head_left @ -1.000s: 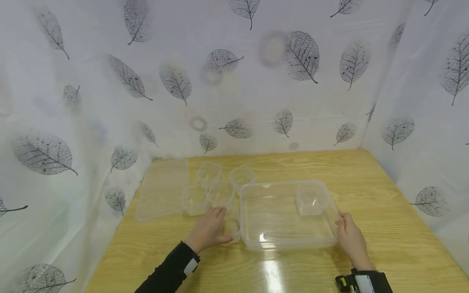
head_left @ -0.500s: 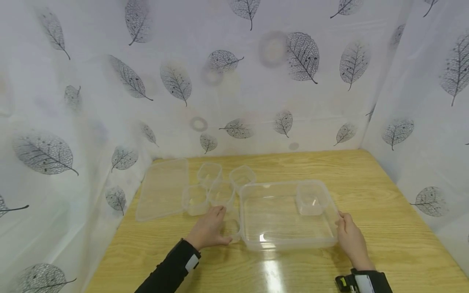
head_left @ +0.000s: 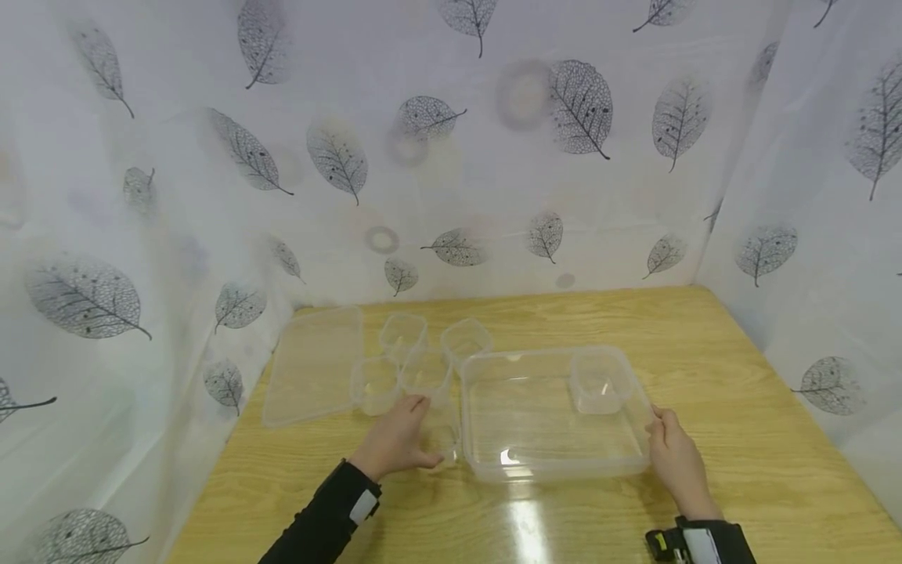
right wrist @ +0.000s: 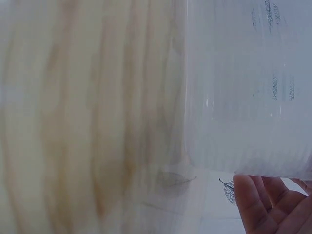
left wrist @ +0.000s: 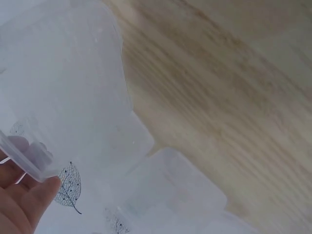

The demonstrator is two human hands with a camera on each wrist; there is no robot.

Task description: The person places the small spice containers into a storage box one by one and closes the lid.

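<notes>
My left hand (head_left: 396,439) holds a small clear plastic container (head_left: 444,440) beside the left wall of a large clear plastic box (head_left: 550,468). In the left wrist view, the thumb and fingers (left wrist: 45,192) lie about a clear rim, partly seen through the plastic. My right hand (head_left: 678,462) grips the box's right wall near the front corner. The right wrist view shows that hand's fingers (right wrist: 253,200) at the edge of the box (right wrist: 243,112). Inside the box, one small square container (head_left: 597,388) stands toward the back right.
Several more small clear containers (head_left: 377,385) stand in a cluster left of the box. A flat translucent lid (head_left: 313,364) lies at the table's back left. The wooden table (head_left: 761,454) is bordered by a leaf-patterned white curtain (head_left: 479,180).
My left hand has shifted very slightly left, and the small container tilts or shifts a little with it. The right hand and the large box stay in place.
</notes>
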